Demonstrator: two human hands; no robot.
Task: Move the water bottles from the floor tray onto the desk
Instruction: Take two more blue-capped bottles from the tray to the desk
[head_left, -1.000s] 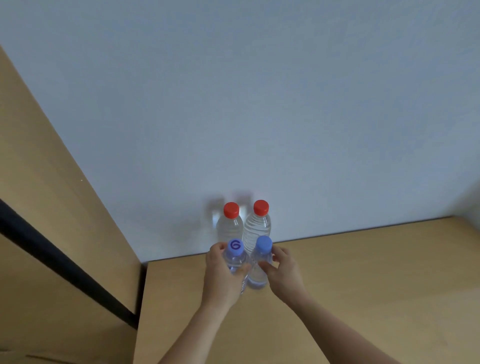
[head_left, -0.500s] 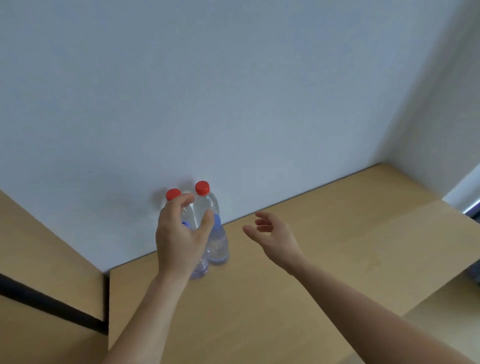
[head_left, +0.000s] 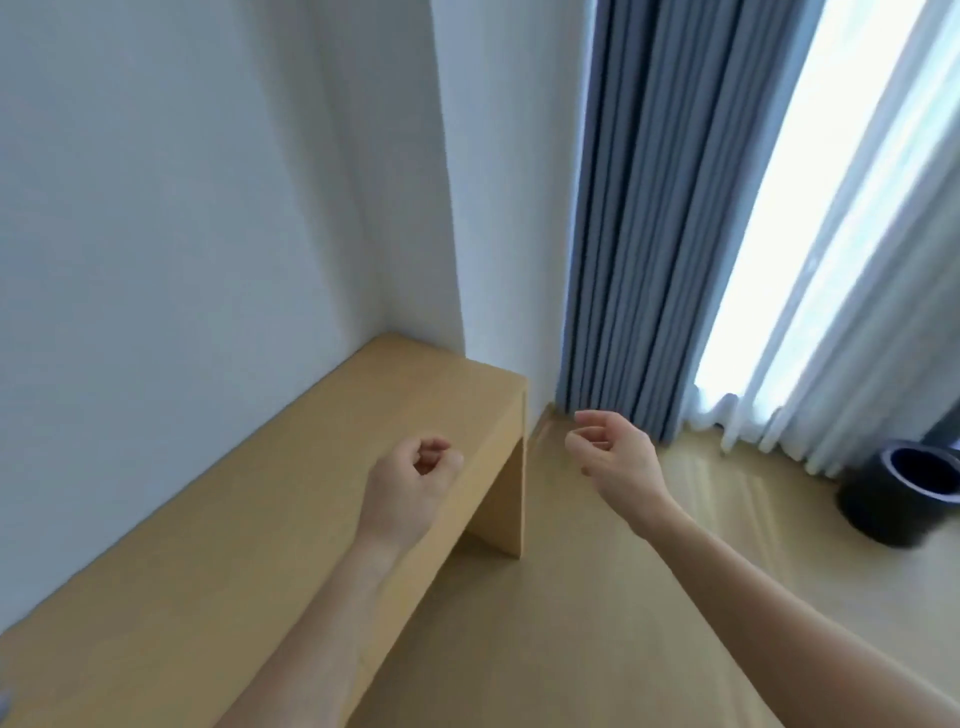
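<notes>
Two bare hands hang empty: the left hand (head_left: 410, 480) loosely curled above the desk (head_left: 291, 499), the right hand (head_left: 615, 452) half-curled over the wooden floor (head_left: 597, 597). No bottles or tray in view. Nearby, a dark round bin (head_left: 901, 493) stands beside grey curtains (head_left: 670, 208).

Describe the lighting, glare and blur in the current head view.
Head view: the window is blown out white; the black bin is smeared by motion blur; wide-angle distortion slants the curtain; both hands, left hand and right hand, are fairly sharp and evenly lit.
</notes>
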